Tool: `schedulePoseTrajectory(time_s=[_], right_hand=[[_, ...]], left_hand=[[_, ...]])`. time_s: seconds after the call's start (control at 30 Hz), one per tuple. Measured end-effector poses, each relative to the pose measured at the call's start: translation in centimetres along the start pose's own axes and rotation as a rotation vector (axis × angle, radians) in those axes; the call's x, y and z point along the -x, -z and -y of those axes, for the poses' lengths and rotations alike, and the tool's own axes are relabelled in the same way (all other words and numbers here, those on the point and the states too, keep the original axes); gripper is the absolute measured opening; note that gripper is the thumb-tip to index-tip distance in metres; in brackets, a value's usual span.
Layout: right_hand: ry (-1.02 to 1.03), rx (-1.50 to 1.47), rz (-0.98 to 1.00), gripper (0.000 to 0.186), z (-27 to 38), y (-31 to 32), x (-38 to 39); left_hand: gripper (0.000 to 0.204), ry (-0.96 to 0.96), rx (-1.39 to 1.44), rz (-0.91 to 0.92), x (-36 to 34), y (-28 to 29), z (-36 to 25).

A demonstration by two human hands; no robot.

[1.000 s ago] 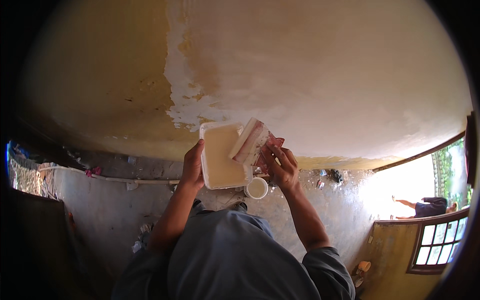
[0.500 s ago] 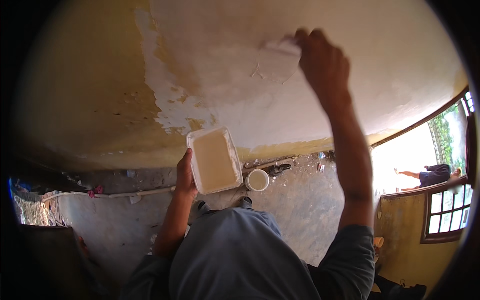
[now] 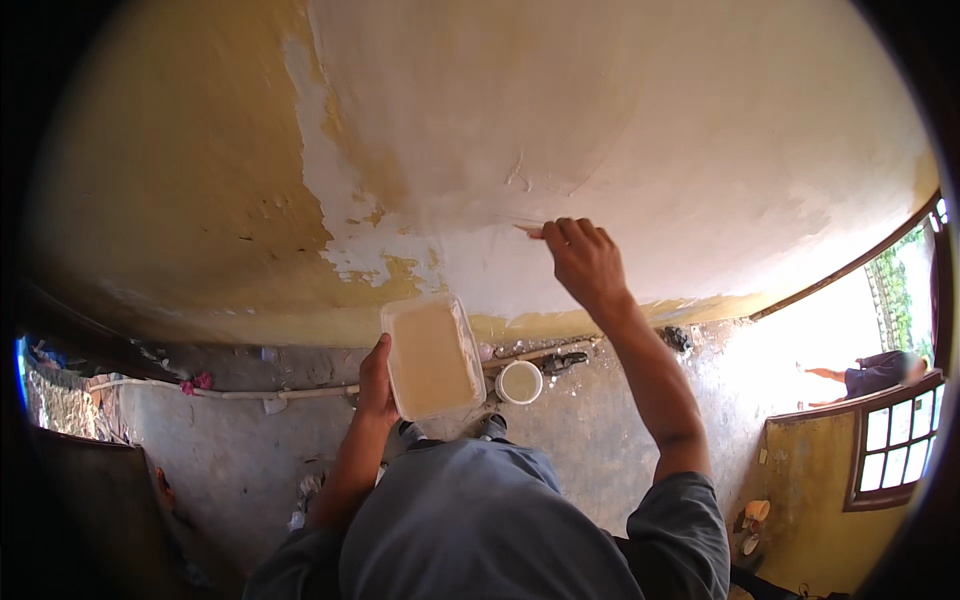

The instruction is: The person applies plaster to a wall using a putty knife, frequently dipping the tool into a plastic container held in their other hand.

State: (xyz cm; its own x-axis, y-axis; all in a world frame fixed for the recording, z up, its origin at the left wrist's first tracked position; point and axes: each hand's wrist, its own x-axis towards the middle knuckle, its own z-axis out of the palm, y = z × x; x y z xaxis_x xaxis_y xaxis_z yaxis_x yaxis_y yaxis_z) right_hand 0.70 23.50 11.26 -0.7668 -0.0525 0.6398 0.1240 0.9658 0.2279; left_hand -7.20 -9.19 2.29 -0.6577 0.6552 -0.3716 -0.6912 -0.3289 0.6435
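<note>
My left hand (image 3: pixel 375 385) grips the side of a rectangular, clear-white plastic tub (image 3: pixel 433 355) with a smooth cream-coloured paste in it. At the wall, my right hand (image 3: pixel 587 262) is closed around a putty scraper (image 3: pixel 527 231), seen nearly edge-on, its blade against or very close to the surface. Much of its handle is hidden by the fingers. The wall (image 3: pixel 700 150) has a broad whitish coat over yellow paint, with ragged patches at the left and along the bottom. Thin raised ridges of paste show just above the scraper.
A round white bucket (image 3: pixel 519 382) stands on the concrete floor (image 3: pixel 590 430) near my feet. A pale pipe (image 3: pixel 300 393) runs along the wall's foot, with dark debris (image 3: pixel 567 362) beside it. At the right, another person (image 3: pixel 880 372) is by a bright opening above a barred window (image 3: pixel 897 430).
My right hand has swept down and slightly left along the wall with the scraper. My left hand still holds the tub, which sits slightly lower in view.
</note>
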Motion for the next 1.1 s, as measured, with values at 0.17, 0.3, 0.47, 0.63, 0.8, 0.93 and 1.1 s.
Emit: schedulePoseTrajectory(time_s=[0.17, 0.3, 0.47, 0.63, 0.8, 0.93, 1.1], right_hand=[[0.035, 0.164, -0.054, 0.01, 0.4, -0.3, -1.8], [0.085, 0.184, -0.12, 0.009, -1.2, 2.2, -5.5], [0.099, 0.231, -0.125, 0.008, -3.1, 7.4, -9.6], [-0.007, 0.286, -0.022, 0.009, -5.7, 15.1, -16.5], [-0.345, 0.106, -0.016, 0.013, -4.7, 25.0, -19.1], [-0.317, -0.265, -0.132, 0.014, -5.8, 16.3, -12.4], [-0.647, -0.474, -0.296, 0.02, -4.3, 7.0, -8.7]], left_hand=[[0.057, -0.034, 0.029, 0.026, 0.5, 0.8, 0.9], [0.057, 0.039, 0.148, 0.096, 1.2, -0.5, 0.8], [0.091, 0.027, -0.062, 0.157, 1.8, -1.4, 0.0], [0.088, 0.014, -0.059, 0.112, 1.8, -1.0, 0.1], [0.064, 0.007, 0.042, 0.054, 0.1, 0.6, 1.5], [0.057, -0.061, 0.015, -0.014, 0.4, 1.4, 1.7], [0.059, 0.064, 0.05, 0.007, 1.2, -2.1, 0.3]])
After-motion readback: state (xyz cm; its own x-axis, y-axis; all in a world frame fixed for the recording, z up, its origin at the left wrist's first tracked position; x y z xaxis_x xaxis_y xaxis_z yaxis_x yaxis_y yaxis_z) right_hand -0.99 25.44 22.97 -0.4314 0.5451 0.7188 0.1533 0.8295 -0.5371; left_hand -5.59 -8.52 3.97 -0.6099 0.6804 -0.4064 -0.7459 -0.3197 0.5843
